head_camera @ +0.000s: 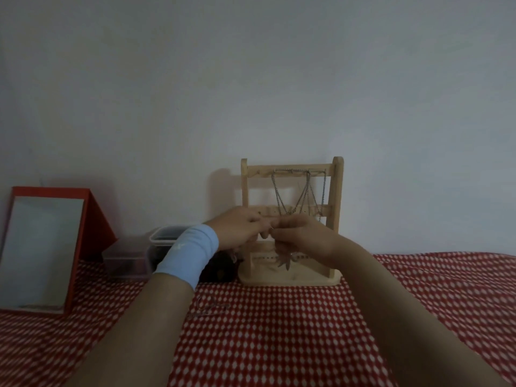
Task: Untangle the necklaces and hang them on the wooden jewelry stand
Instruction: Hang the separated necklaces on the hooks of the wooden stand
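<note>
The necklace point(284, 261) was pinched between the fingers of the left hand point(237, 227) and right hand point(304, 237), before the wooden jewelry stand point(336, 205), probably for clasp or knot work, with the remainder left hanging below.

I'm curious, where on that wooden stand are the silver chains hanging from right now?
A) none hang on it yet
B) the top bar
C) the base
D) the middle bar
B: the chains hang down from the top bar of the wooden stand, reaching past its middle bar.
</note>
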The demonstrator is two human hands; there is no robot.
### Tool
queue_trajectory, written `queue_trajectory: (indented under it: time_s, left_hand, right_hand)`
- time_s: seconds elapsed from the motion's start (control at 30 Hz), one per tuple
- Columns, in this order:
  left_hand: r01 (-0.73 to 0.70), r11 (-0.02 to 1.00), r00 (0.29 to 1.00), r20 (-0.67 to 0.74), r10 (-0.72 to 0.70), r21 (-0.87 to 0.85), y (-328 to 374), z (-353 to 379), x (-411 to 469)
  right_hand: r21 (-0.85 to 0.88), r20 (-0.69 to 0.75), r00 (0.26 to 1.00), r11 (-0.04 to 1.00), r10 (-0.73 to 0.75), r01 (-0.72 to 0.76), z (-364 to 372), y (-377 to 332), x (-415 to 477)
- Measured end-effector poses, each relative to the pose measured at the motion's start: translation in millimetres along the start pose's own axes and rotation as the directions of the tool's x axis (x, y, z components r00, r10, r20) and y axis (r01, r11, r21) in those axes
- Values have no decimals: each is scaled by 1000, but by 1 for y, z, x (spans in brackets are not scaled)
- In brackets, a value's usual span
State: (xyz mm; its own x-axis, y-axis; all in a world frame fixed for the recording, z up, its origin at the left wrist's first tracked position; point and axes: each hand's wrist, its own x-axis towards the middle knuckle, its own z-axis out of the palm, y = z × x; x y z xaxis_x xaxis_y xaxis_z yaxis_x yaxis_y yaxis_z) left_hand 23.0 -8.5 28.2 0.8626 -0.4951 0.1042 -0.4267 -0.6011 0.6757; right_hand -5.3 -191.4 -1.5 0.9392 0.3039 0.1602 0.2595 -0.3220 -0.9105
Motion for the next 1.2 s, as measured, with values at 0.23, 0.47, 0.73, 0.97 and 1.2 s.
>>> queue_trajectory:
  time_s: [0.23,0.47,0.73,0.97,1.2]
  left_hand:
    - [29,1000,997,-69,-28,10,-18,-12,6]
    - [70,992,867,-498,-10,102,-32,4,32]
    - [142,990,818,-564,-113,7,-38,23,36]
    - [141,973,919,-341,-197,-181,-56,40,24]
    - [216,963,964,-121,-236,-159,-58,40,4]
  right_hand:
    - [-313,-281,959,942,25,-117,-30,3,0]
    - [-475,-639,740,864,-210,-165,-35,13,17]
    - [-591,-607,764,767,-220,-248,-23,37,17]
    - [-530,-482,875,810,-44,-251,-10,54,12]
    - [-556,-342,904,721,255,-414,1,35,4]
